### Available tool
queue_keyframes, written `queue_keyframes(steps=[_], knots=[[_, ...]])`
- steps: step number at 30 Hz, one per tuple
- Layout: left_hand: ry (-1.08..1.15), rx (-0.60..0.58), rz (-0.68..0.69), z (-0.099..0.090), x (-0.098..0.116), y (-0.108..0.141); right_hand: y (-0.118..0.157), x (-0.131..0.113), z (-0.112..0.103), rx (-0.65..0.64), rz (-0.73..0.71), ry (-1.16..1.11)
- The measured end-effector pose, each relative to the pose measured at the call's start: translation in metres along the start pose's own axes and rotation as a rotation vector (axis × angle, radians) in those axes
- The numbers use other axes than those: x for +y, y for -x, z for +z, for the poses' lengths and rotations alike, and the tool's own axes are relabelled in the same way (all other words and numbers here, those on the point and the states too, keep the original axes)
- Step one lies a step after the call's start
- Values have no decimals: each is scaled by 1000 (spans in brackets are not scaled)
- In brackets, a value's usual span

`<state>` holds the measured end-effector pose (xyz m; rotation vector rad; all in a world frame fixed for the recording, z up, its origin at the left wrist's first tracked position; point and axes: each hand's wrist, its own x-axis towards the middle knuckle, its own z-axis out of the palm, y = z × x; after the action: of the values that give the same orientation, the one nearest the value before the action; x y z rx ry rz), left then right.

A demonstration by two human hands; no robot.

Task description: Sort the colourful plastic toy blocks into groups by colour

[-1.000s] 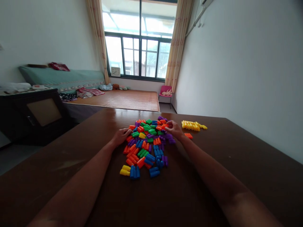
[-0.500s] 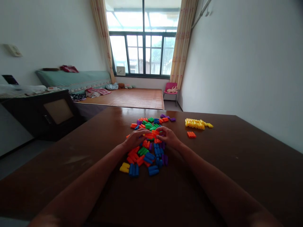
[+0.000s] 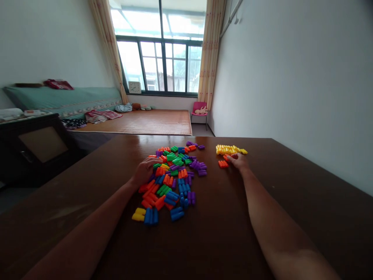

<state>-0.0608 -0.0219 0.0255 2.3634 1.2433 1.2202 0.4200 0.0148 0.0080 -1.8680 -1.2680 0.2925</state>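
A pile of plastic building blocks (image 3: 171,159) in green, orange, blue, purple and yellow, each like joined rounded tubes, lies on the brown table (image 3: 215,233). My left hand (image 3: 143,170) rests at the pile's left edge, fingers stretched out over orange blocks and holding nothing that I can see. Away to the right, my right hand (image 3: 239,160) pinches an orange building block (image 3: 226,157). Just in front of it lies another orange block (image 3: 223,164). Behind my right fingers is a group of joined yellow blocks (image 3: 229,149).
Purple blocks (image 3: 198,166) lie at the pile's right side. Blue blocks (image 3: 150,216) and a yellow block (image 3: 139,214) sit at its near edge. Beyond the table are a bed (image 3: 151,120), a pink chair (image 3: 199,108) and a dark cabinet (image 3: 37,140) at left.
My right hand has moved from the pile to the right, carrying an orange block beside the other orange one. My left hand has drawn back to the pile's left edge. The view has turned right.
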Motion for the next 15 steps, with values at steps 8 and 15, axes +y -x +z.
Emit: queue_keyframes(steps=[8, 15], knots=[[-36, 27, -110, -8, -25, 6, 8, -2, -1, -173, -39, 219], [-9, 30, -148, -11, -16, 4, 8, -12, 0, -36, -153, 234]])
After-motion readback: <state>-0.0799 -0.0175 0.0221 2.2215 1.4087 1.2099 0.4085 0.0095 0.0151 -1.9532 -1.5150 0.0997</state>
